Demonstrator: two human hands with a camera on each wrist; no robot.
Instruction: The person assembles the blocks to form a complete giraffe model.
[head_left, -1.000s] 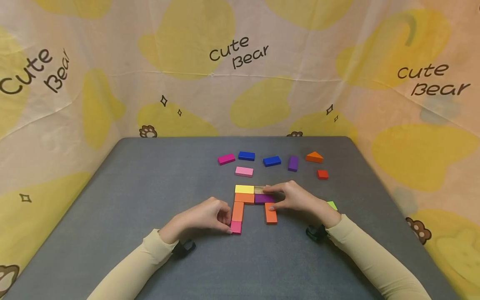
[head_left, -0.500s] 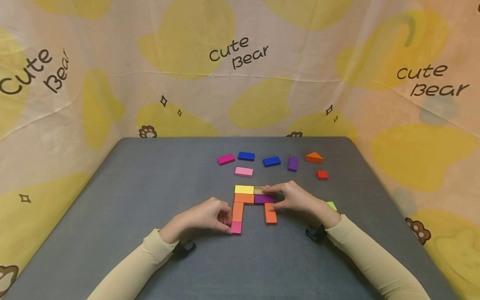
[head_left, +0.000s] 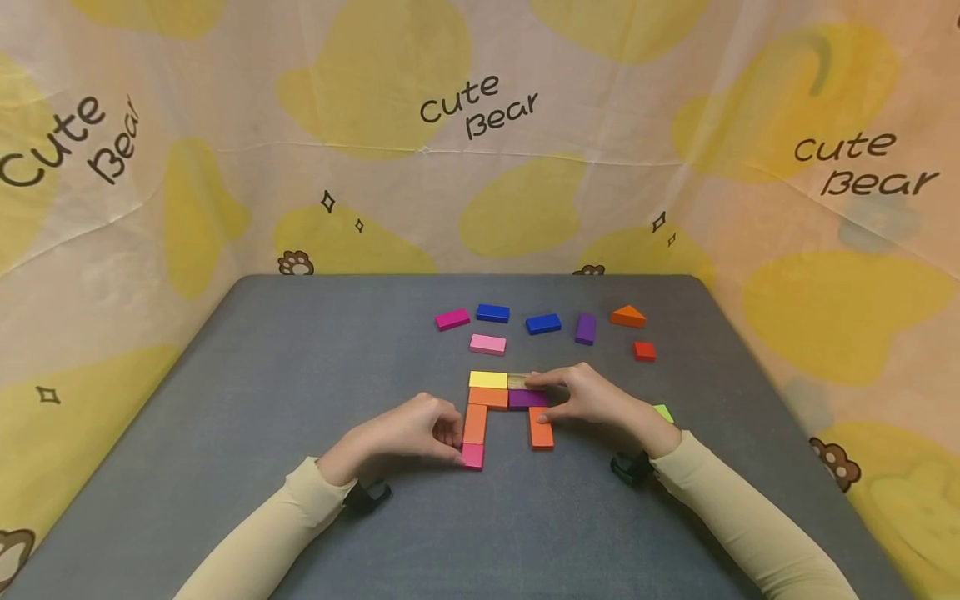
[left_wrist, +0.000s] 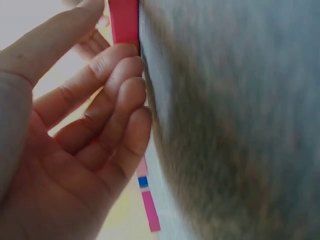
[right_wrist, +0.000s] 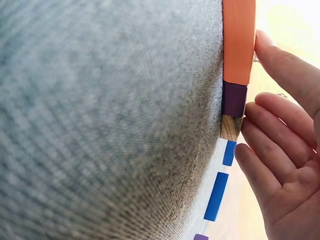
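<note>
My left hand (head_left: 420,429) lies at the left side of the block figure, fingers bent. Its thumb tip touches the small pink block (head_left: 472,456), and its fingertips meet the side of the orange block (head_left: 475,423) above it. On the right, my right hand (head_left: 592,396) rests its thumb on another orange block (head_left: 541,435). Its forefinger lies over the plain wooden block (head_left: 517,382), beside the purple block (head_left: 527,400). A yellow block (head_left: 488,380) and a flat orange block (head_left: 489,398) join the top row. The right wrist view shows relaxed, fairly straight fingers (right_wrist: 265,145) against the wooden block.
Behind the figure lie a light pink block (head_left: 488,344), a magenta block (head_left: 452,319), blue blocks (head_left: 543,324), a purple block (head_left: 586,328), an orange triangle (head_left: 628,316) and a red block (head_left: 643,351). A green block (head_left: 663,412) is partly hidden by the right wrist.
</note>
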